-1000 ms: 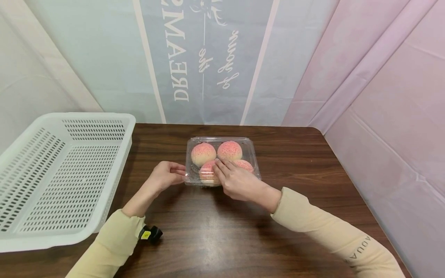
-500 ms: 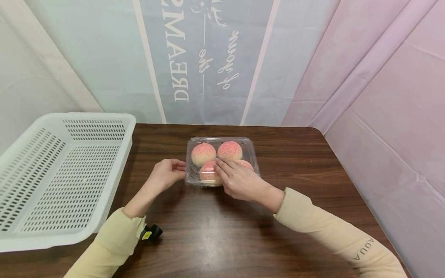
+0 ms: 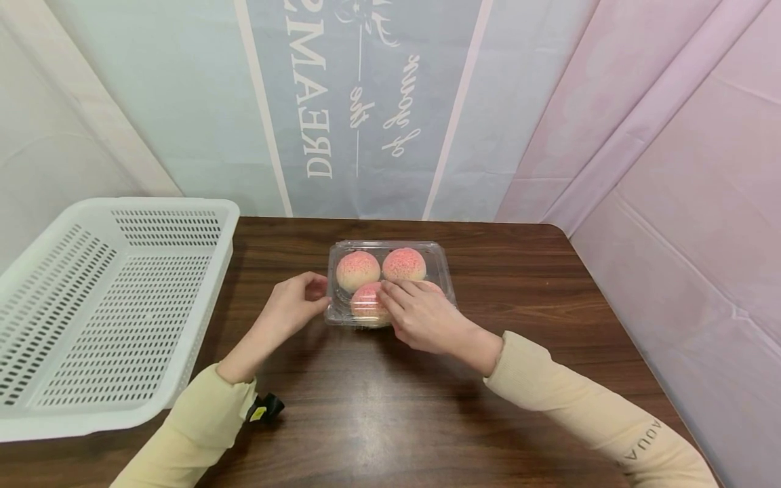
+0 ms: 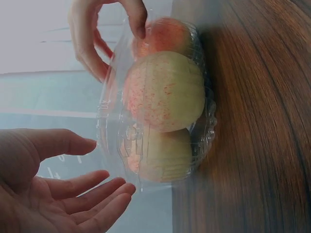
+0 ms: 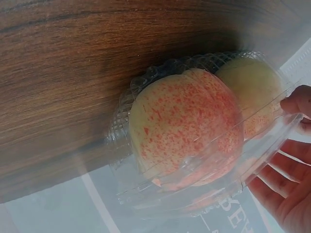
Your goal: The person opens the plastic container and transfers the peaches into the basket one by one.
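Your left hand (image 3: pixel 291 306) is spread, thumb apart from fingers, at the left edge of the clear plastic clamshell box (image 3: pixel 386 243); whether it touches is hard to tell. Your right hand (image 3: pixel 421 315) rests its fingers across the box's top, near and right, partly covering the pink-blushed peaches (image 3: pixel 357 271) inside. Expect the box to feel fairly light, slick and flexible, with contents that may bruise, so cradle it low by both side walls rather than squeezing its top. It sits on the dark wood-grain table (image 3: pixel 366 420). Left of the box, well apart, stands the white slotted basket (image 3: pixel 205 298); behind it hangs the printed cloth backdrop (image 3: pixel 384 196).
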Tool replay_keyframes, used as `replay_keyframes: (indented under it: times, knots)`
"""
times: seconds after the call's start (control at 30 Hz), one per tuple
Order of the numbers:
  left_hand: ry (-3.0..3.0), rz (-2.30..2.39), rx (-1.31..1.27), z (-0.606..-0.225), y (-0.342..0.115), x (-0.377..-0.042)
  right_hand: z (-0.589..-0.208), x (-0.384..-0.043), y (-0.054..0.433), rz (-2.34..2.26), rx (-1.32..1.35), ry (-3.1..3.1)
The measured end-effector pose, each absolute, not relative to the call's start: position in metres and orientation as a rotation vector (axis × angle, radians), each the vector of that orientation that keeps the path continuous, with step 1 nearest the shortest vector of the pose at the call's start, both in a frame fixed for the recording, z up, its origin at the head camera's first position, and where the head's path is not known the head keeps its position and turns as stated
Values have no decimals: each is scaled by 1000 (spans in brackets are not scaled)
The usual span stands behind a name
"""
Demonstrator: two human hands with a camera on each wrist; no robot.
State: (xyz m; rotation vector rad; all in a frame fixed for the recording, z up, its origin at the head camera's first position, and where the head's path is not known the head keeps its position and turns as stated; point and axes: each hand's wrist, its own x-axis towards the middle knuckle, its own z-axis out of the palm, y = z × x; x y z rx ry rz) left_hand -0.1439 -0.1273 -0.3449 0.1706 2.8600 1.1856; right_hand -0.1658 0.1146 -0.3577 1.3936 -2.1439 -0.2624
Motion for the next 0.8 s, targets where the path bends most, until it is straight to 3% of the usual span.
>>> replay_keyframes:
  times: [0.8]
  knots:
    - [3250,1089,650,-351,-115,-138,-357,-163,124,69,1303,-2230]
